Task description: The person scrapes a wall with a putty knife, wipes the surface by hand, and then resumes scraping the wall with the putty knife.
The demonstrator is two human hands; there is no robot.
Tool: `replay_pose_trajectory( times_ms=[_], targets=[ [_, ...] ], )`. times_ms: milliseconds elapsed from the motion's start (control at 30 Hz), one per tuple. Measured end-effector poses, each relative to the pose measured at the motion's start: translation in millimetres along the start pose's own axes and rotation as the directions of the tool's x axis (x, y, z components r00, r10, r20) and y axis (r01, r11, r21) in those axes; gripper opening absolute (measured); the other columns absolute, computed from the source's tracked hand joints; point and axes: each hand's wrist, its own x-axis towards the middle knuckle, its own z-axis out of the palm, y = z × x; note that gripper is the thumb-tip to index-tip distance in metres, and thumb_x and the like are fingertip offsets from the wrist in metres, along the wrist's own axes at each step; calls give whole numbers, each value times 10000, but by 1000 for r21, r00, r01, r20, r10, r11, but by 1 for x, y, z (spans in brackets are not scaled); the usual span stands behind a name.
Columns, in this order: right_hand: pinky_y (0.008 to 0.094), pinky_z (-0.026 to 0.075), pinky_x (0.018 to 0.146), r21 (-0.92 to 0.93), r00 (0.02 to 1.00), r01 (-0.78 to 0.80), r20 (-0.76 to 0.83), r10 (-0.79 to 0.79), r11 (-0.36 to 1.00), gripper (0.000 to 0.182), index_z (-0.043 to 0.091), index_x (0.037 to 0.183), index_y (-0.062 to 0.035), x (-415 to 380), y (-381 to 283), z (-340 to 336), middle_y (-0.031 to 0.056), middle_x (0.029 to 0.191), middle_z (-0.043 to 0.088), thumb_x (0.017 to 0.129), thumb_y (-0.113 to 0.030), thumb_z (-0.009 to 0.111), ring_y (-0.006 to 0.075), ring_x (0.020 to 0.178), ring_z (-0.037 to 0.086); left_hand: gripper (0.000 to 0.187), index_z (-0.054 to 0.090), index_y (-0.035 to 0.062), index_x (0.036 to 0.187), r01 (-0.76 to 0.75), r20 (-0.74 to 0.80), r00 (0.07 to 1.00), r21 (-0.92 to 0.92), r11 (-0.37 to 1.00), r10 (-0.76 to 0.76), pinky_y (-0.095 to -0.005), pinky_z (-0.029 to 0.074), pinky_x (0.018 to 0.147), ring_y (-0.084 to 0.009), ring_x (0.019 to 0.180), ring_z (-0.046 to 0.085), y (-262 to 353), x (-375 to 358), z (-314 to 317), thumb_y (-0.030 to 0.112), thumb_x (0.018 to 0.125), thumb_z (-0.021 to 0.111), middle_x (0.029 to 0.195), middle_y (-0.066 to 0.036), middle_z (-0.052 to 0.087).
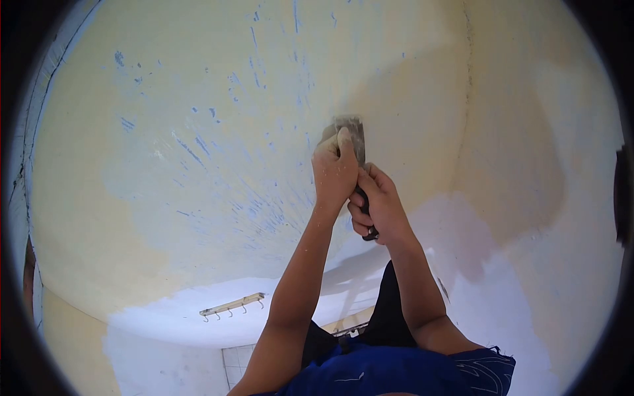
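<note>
Both my hands hold one scraper [357, 140] with a flat metal blade and a black handle, its blade end at the pale yellow wall [409, 99]. My right hand [386, 206] is wrapped round the handle, the fingers curled over it. Higher up, my left hand [333, 173] grips near the blade, with the thumb pressed on its face and the other fingers partly hidden. Whitish dust and flecks cling to my left hand and forearm. To the left of the blade, blue streaks [264, 211] and scraped patches mark the wall.
Lower down, a hook rail [231, 305] is fixed to the wall on a whitish area. White tiles [239, 363] show below it. A rough vertical line [467, 72] runs down the wall at right. Something dark [621, 198] stands at the right edge.
</note>
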Motion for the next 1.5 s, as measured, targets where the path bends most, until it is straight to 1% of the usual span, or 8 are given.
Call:
replay_pose_trajectory(
  times_ms=[500, 600, 1000, 1067, 1200, 1267, 1400, 1500],
  targets=[
    [254, 293, 301, 16, 998, 39, 41, -40, 999, 246, 388, 902, -107, 10, -15, 5, -1, 650, 412, 1079, -273, 429, 62, 383, 314, 453, 424, -24, 643, 24, -16, 1000, 10, 1000, -24, -372, 333, 507, -126, 543, 356, 27, 14, 0, 231, 1011, 495, 542, -54, 391],
    [254, 288, 302, 23, 1000, 3, 28, -4, 1000, 250, 390, 897, -108, 4, -7, 1, 1, 651, 416, 1077, -276, 435, 63, 384, 317, 485, 393, 29, 614, -35, -44, 998, 48, 998, 37, -336, 296, 485, -81, 543, 334, 15, 6, 0, 265, 1024, 497, 542, 16, 388],
    [223, 252, 285, 34, 999, 28, 16, -29, 999, 221, 438, 897, -124, 4, -12, 4, -14, 645, 413, 1063, -265, 474, 40, 373, 303, 464, 436, -53, 659, 64, -8, 998, 10, 998, -64, -395, 369, 535, -168, 541, 383, 17, 6, -2, 248, 1005, 500, 553, -89, 428],
    [223, 251, 284, 25, 1000, 9, 13, -9, 1000, 226, 439, 891, -125, 7, -19, 7, -13, 645, 414, 1061, -267, 479, 41, 371, 303, 481, 443, 22, 614, -10, -70, 997, 17, 1000, 11, -340, 307, 489, -89, 537, 353, 22, 14, 3, 283, 1013, 506, 538, 5, 413],
    [223, 252, 285, 13, 997, 70, 33, -70, 997, 236, 437, 877, -122, 14, -34, 11, -11, 645, 413, 1058, -264, 484, 45, 370, 302, 480, 444, 25, 614, 8, -51, 999, -8, 1000, -9, -336, 313, 492, -89, 541, 359, 38, 27, 5, 283, 1014, 506, 547, 2, 430],
    [226, 255, 283, 30, 997, 81, 16, -81, 996, 233, 436, 876, -119, 10, -27, 11, -11, 646, 414, 1057, -258, 482, 45, 370, 303, 456, 464, -44, 640, 3, -70, 998, 20, 1000, -1, -399, 376, 526, -164, 525, 400, 36, 23, 4, 242, 992, 501, 548, -110, 456],
    [231, 258, 284, 36, 999, 47, 24, -48, 998, 234, 435, 878, -115, 10, -19, 12, -10, 646, 413, 1057, -258, 481, 47, 370, 304, 458, 465, -51, 642, 2, -42, 999, 32, 999, -1, -406, 388, 538, -180, 532, 409, 29, 19, -1, 244, 991, 498, 557, -125, 463],
    [231, 258, 285, 9, 996, 94, -11, -94, 996, 226, 433, 883, -117, 16, -35, 22, -11, 642, 411, 1057, -254, 477, 46, 371, 304, 502, 444, 22, 583, -107, -75, 991, 71, 992, 112, -339, 319, 486, -95, 530, 361, 46, 35, 0, 271, 1015, 504, 524, 6, 433]
  ],
)
